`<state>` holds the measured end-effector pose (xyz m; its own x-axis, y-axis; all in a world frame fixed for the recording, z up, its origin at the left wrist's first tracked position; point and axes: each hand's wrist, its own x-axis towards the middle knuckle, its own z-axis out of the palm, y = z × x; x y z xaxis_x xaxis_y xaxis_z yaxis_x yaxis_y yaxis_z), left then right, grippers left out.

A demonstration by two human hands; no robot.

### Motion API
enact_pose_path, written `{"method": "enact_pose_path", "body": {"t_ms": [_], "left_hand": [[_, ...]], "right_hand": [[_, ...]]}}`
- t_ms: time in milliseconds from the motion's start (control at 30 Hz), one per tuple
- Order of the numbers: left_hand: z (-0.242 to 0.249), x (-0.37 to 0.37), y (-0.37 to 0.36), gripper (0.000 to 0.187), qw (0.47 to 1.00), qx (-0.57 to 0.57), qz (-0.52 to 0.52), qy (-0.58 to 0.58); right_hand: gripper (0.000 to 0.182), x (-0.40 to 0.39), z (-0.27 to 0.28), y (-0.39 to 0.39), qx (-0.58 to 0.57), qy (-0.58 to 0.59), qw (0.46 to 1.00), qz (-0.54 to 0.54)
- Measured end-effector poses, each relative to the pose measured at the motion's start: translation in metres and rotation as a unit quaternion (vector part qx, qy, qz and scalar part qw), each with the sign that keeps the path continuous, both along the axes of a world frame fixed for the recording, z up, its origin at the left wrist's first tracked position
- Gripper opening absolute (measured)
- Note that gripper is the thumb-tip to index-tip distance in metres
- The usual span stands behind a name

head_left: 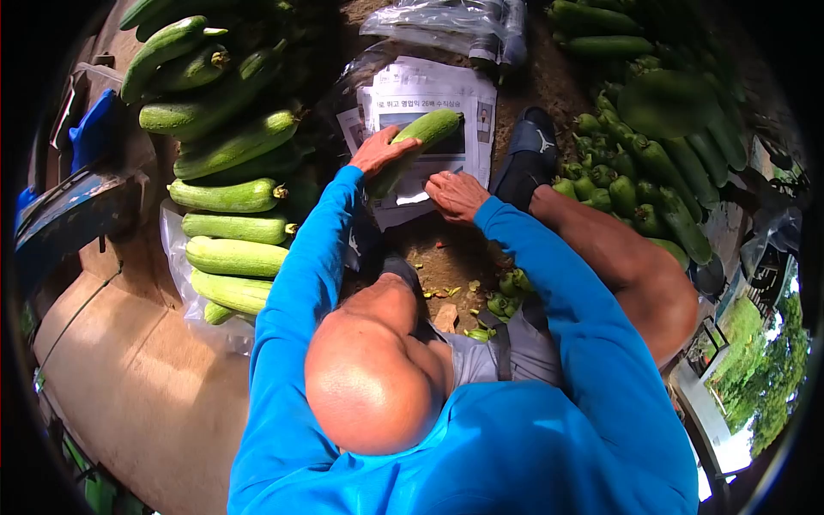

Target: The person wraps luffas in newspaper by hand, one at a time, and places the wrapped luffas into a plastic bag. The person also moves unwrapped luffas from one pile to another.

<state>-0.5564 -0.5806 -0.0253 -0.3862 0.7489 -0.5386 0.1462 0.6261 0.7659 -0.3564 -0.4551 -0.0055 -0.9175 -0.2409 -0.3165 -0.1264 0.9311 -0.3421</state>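
A long green zucchini (436, 126) lies slantwise over sheets of printed newspaper (422, 82) on the ground in front of me. My left hand (384, 154) is closed round its near half, covering part of it. Just to the right, my right hand (457, 196) pinches the near edge of the newspaper with curled fingers. Its thumb and fingertips sit close to the zucchini but apart from it.
More zucchini (227, 195) lie in a row on the left, some on clear plastic (178, 249). Green peppers (614, 172) are heaped on the right beside my sandalled foot (530, 150). Clear plastic bags (438, 26) lie beyond the newspaper. Leaf scraps (446, 292) litter the ground.
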Motion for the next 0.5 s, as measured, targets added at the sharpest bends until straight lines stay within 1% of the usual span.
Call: {"method": "enact_pose_path", "body": {"t_ms": [33,100,167,200,267,300,333,367,400,433,467,500], "left_hand": [[-0.006,-0.001,-0.005,0.074,1.0,-0.015,0.007,-0.023],[-0.012,-0.004,-0.008,0.072,0.999,-0.023,0.007,-0.024],[-0.011,-0.008,-0.008,0.071,0.996,-0.034,0.024,-0.083],[-0.016,-0.01,-0.008,0.071,0.996,-0.027,0.013,-0.083],[-0.026,-0.013,-0.008,0.071,0.997,-0.006,0.007,-0.079],[-0.021,-0.013,-0.01,0.072,0.997,0.01,-0.001,-0.079],[-0.016,-0.013,-0.01,0.072,0.997,0.01,0.0,-0.078],[-0.012,-0.014,-0.008,0.072,0.998,-0.019,0.001,-0.066],[-0.002,-0.015,-0.003,0.073,0.997,-0.046,0.003,-0.054],[0.004,-0.019,0.001,0.073,0.998,-0.045,0.005,-0.052],[0.01,-0.019,0.002,0.07,0.998,-0.042,-0.013,-0.042],[0.015,-0.019,0.001,0.068,0.998,-0.039,-0.032,-0.032]], "right_hand": [[0.033,-0.001,0.006,0.001,0.002,-0.012,1.0,0.007],[0.036,-0.001,0.011,0.004,-0.005,-0.023,1.0,-0.014],[0.031,-0.003,0.011,0.011,-0.026,-0.039,0.999,-0.026],[0.031,-0.001,0.007,0.011,-0.025,-0.039,0.999,-0.025],[0.023,-0.003,-0.001,0.01,-0.092,0.015,0.99,-0.102],[0.023,-0.005,-0.001,0.009,-0.093,0.016,0.99,-0.101],[0.019,-0.007,0.0,0.009,-0.099,0.03,0.988,-0.114],[0.016,-0.007,0.001,0.01,-0.105,0.043,0.985,-0.127],[0.016,-0.006,0.001,0.011,-0.105,0.043,0.986,-0.126],[0.017,-0.008,0.0,0.014,-0.11,0.079,0.983,-0.121],[0.017,-0.007,0.0,0.013,-0.118,0.112,0.98,-0.117],[0.017,-0.006,-0.002,0.012,-0.12,0.111,0.98,-0.117]]}}
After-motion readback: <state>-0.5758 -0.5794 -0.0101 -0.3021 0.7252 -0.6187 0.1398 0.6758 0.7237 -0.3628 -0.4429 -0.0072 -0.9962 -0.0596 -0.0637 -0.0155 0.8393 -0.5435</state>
